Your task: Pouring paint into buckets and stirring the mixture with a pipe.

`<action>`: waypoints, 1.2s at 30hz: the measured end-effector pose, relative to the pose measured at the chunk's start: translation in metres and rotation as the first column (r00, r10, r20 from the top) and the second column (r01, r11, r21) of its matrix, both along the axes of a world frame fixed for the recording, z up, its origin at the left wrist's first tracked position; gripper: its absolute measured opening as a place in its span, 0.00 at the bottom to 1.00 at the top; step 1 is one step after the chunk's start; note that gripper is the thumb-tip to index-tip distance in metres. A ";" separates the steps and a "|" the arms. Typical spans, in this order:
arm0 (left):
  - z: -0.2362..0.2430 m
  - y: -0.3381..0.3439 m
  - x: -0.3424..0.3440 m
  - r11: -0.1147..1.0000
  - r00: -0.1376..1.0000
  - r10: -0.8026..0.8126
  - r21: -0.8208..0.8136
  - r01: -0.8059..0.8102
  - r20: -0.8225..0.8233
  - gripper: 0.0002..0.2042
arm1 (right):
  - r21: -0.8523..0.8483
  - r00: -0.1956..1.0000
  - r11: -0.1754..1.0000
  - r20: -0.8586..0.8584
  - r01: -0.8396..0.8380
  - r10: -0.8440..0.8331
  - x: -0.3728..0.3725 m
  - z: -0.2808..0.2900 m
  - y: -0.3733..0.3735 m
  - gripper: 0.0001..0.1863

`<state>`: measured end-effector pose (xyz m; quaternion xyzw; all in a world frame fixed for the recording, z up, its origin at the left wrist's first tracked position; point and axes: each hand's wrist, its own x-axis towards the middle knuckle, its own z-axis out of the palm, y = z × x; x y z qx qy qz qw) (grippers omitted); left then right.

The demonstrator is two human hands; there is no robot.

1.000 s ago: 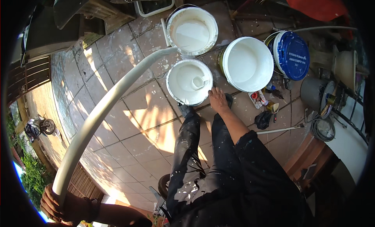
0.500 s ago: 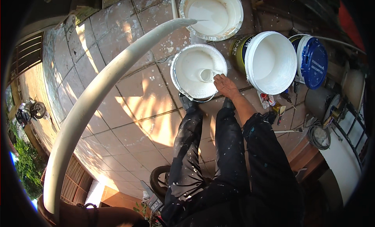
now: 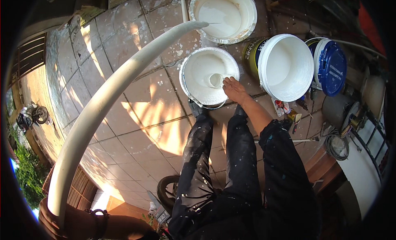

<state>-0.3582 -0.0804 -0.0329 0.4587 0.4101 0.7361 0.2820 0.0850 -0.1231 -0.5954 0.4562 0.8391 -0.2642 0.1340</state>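
Note:
My left hand (image 3: 51, 215) grips a long pale pole (image 3: 103, 101) that appears curved and reaches over the buckets to a thin tip. My right hand (image 3: 233, 88) is in the near white bucket (image 3: 190, 73), its fingers closed at the side of a small white cup (image 3: 215, 80) standing in pale liquid. Beyond it stands a second bucket (image 3: 246, 17) with white liquid. To the right are an open white bucket (image 3: 286, 67) and a bucket with a blue lid (image 3: 333, 67).
Small tools (image 3: 294, 120), a dark grey container (image 3: 334, 110), coiled cable (image 3: 336, 146) and a long-handled brush (image 3: 306, 139) lie at the right. A wheel (image 3: 167, 186) is behind my legs. A motorbike (image 3: 33, 118) stands far left on the paving's outer side.
Since a second ago the view has shifted, and my right hand has moved from the bucket's rim to the cup inside. Over the last half second the cup and hand have moved slightly left.

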 end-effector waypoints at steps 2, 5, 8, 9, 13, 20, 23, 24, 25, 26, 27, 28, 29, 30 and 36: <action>0.002 -0.029 -0.039 0.889 0.877 0.402 -0.116 -0.442 -0.263 0.15 | 0.011 0.998 0.999 -0.036 0.045 -0.045 0.010 -0.007 -0.007 0.12; 0.006 -0.036 -0.043 0.580 0.520 0.660 -0.073 -0.811 -0.542 0.12 | 0.065 0.940 0.940 0.081 -0.336 0.331 0.009 -0.001 0.002 0.10; 0.005 -0.017 -0.016 0.616 0.585 0.733 -0.027 -0.787 -0.347 0.13 | 0.209 0.880 0.855 0.128 -0.476 0.458 0.014 0.000 0.002 0.09; 0.008 -0.017 -0.018 0.964 0.973 0.213 -0.143 -0.223 -0.083 0.12 | 0.210 0.870 0.845 0.127 -0.492 0.476 0.016 -0.003 0.001 0.09; 0.013 -0.017 -0.006 0.899 0.905 0.413 -0.112 -0.423 -0.103 0.10 | 0.239 0.863 0.831 0.087 -0.502 0.497 0.022 -0.011 0.005 0.09; 0.005 0.001 0.022 0.957 0.902 -0.270 -0.009 0.290 0.337 0.11 | 0.267 0.811 0.783 -0.012 -0.562 0.585 -0.028 0.038 0.014 0.08; -0.011 0.006 0.026 0.998 0.973 -0.048 -0.023 0.054 0.225 0.13 | 0.328 0.853 0.814 -0.044 -0.480 0.520 -0.029 0.046 0.013 0.07; -0.005 0.009 0.028 0.999 0.976 -0.042 -0.017 0.047 0.213 0.13 | 0.339 0.849 0.808 -0.051 -0.482 0.527 -0.039 0.050 0.016 0.07; 0.000 0.011 0.031 0.996 0.966 -0.070 -0.030 0.080 0.248 0.13 | 0.356 0.858 0.817 -0.074 -0.453 0.508 -0.049 0.053 0.020 0.07; 0.005 0.013 0.034 0.993 0.954 -0.096 -0.045 0.113 0.283 0.14 | 0.372 0.867 0.826 -0.100 -0.423 0.489 -0.058 0.056 0.023 0.07; 0.008 0.015 0.035 0.978 0.932 -0.193 -0.021 0.209 0.307 0.14 | 0.380 0.862 0.822 -0.111 -0.423 0.495 -0.069 0.058 0.025 0.07; 0.016 0.014 0.038 0.979 0.939 -0.186 -0.022 0.201 0.288 0.14 | 0.383 0.868 0.836 -0.146 -0.393 0.475 -0.083 0.061 0.027 0.06; 0.026 0.007 0.037 0.993 0.970 -0.107 -0.027 0.115 0.218 0.13 | 0.389 0.864 0.844 -0.192 -0.369 0.466 -0.105 0.062 0.027 0.06; 0.013 0.007 0.033 0.998 0.975 -0.051 -0.028 0.058 0.214 0.13 | 0.371 0.874 0.849 -0.161 -0.377 0.459 -0.091 0.058 0.022 0.06; 0.001 -0.002 0.010 0.974 0.926 -0.206 -0.024 0.225 0.317 0.13 | 0.272 0.901 0.893 -0.148 -0.360 0.408 -0.090 0.036 0.015 0.04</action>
